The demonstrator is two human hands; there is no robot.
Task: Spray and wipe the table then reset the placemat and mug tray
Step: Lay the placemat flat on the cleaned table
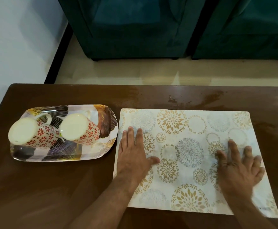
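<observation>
Both palms flat on the placemat (184, 154), left hand (133, 156) and right hand (237, 169) fingers spread, grasping nothing, tray (102, 146) with two upturned mugs (78, 128) just left.

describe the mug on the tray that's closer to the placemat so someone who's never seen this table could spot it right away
On the brown table, left of the placemat, sits an oval patterned tray. Two upside-down mugs stand on it, both cream with red flowers. The right mug is nearer the placemat; unlike the left mug, its handle is mostly hidden behind it.
</observation>
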